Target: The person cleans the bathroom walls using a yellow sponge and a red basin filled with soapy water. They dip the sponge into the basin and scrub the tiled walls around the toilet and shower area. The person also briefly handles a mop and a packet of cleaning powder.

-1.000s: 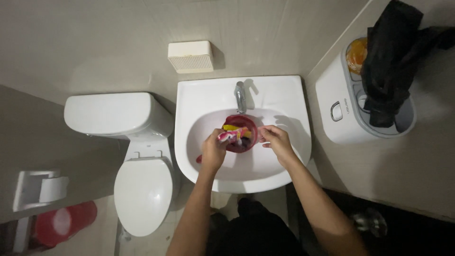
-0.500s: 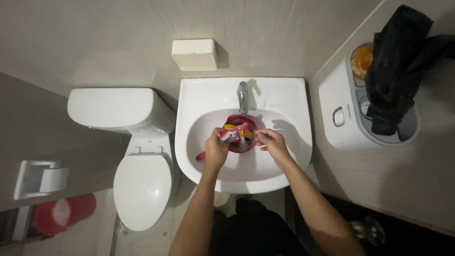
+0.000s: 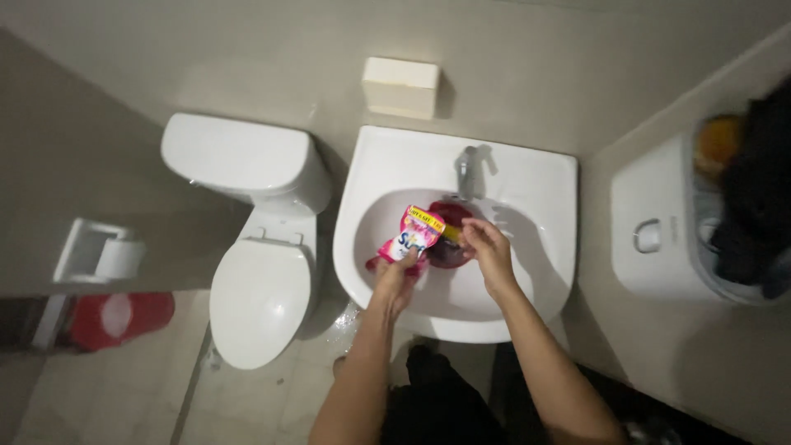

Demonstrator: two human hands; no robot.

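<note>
Gripping a pink detergent pouch (image 3: 409, 235) in the left hand (image 3: 398, 276), tilting it over the dark red bowl (image 3: 449, 235) sitting in the sink (image 3: 527, 272); right hand (image 3: 486, 247) pinching its upper corner, probably steadying the opening.

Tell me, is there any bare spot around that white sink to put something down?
The white sink's flat rim is bare right of the metal tap, and left of it too. The closed white toilet lid is free. The basin's middle is crowded: the left hand holds a pink sachet, the right hand is over a dark red bowl.
</note>
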